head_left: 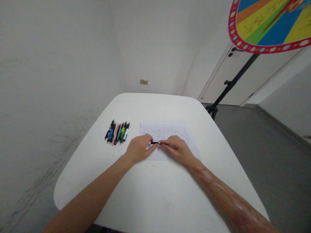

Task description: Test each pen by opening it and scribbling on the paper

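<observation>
In the head view, my left hand pinches one end of a slim black pen between thumb and fingers. My right hand grips its other end, fingertips close to those of the left. The pen lies level between the two hands, just above a sheet of paper covered with lines of handwriting. My fingers hide parts of the pen, and I cannot tell whether it is in one piece or two. Left of the paper, several pens in black, blue, pink, green and yellow lie side by side.
Everything rests on a white table with rounded corners, its far edge near a white wall. At the upper right, a colourful wheel stands on a black stand before a white door.
</observation>
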`<state>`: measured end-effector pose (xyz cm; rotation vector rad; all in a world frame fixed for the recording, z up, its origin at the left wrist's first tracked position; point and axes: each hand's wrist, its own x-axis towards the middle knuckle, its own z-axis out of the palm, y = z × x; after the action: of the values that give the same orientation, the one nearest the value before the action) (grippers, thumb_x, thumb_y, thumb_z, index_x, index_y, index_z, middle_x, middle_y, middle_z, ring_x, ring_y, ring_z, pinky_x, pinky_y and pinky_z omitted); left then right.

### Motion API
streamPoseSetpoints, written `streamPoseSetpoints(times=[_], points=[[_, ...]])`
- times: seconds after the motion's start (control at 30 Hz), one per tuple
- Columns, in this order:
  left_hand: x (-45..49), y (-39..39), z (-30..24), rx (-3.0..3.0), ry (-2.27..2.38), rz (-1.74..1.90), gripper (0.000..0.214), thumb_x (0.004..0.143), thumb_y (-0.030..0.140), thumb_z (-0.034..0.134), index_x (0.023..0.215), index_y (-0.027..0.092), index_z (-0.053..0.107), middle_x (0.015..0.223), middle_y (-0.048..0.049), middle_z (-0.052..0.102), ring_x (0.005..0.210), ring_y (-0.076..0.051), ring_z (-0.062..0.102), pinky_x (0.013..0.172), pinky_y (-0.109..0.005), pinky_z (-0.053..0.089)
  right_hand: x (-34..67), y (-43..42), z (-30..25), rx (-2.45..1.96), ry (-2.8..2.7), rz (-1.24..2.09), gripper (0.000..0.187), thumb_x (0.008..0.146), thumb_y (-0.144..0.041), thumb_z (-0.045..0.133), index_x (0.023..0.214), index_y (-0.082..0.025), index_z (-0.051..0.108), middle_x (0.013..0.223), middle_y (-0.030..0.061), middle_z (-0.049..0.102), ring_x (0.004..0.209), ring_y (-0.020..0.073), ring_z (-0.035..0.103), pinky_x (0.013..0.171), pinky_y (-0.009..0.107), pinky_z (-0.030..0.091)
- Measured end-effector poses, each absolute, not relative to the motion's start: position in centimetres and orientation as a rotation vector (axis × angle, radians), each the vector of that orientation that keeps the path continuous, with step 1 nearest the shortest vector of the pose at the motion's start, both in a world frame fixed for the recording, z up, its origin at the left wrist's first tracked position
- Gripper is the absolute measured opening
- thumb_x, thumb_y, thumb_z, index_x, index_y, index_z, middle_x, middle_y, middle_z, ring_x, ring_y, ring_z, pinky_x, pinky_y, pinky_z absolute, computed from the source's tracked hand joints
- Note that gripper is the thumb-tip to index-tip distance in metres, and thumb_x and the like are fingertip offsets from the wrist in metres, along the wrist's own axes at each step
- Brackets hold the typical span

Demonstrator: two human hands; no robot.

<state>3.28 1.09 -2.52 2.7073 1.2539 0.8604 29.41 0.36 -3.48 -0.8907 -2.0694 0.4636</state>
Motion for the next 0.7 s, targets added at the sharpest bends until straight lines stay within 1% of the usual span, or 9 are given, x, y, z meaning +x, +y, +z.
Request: streamPoseSetpoints(times=[0.1,0.27,0.37,0.53,0.7], points=[[3.5,1.0,-2.6,2.740,1.298,0.888,0.035,0.108,0.051,0.067,0.091,0.021,0.064,0.086,-0.0035,0.072,0.074,-0.020,0.068,0.067,-0.034,0.045,29.4,0.5,-3.7,-0.852,-2.107,0.447,0.023,0.112,-0.042,0.068,0.125,-0.032,0.084,0.092,0.0027,0.084,0.082,0.0206,0.073,0.085,0.040,0.052],[3.7,1.0,-2.6,2.780,1.361,0.925,0.042,0.103,0.051,0.071,0.075,0.022,0.062,0.076,-0.0028,0.070,0.068,-0.018,0.064,0.066,-0.034,0.041,29.4,0.3,-3.3,-0.853,-2.132,0.449,0.022,0.111,-0.041,0.069,0.125,-0.034,0.084,0.090,0.0017,0.083,0.081,0.0205,0.072,0.084,0.039,0.052],[3.7,1.0,-2.7,2.806,1.358,0.956,0.043,0.100,0.050,0.073,0.070,0.022,0.062,0.073,-0.0020,0.069,0.065,-0.018,0.062,0.066,-0.035,0.041,29.3,0.1,-2.8,-0.869,-2.127,0.452,0.021,0.112,-0.040,0.069,0.122,-0.032,0.085,0.088,0.0022,0.083,0.081,0.0207,0.072,0.084,0.038,0.052],[3.6,1.2,-2.9,2.810,1.386,1.017,0.043,0.097,0.048,0.075,0.066,0.021,0.062,0.068,-0.0009,0.068,0.061,-0.016,0.059,0.066,-0.035,0.039,29.1,-0.1,-2.7,-0.884,-2.093,0.463,0.020,0.111,-0.039,0.069,0.120,-0.032,0.085,0.094,0.0038,0.085,0.084,0.0223,0.075,0.085,0.040,0.055],[3.3,1.2,-3.0,2.773,1.388,1.003,0.044,0.096,0.048,0.076,0.064,0.021,0.062,0.067,-0.0007,0.068,0.061,-0.016,0.060,0.066,-0.034,0.040,29.3,0.0,-3.1,-0.984,-1.915,0.504,0.021,0.110,-0.038,0.069,0.123,-0.033,0.085,0.109,0.0062,0.088,0.100,0.0262,0.081,0.093,0.044,0.060]])
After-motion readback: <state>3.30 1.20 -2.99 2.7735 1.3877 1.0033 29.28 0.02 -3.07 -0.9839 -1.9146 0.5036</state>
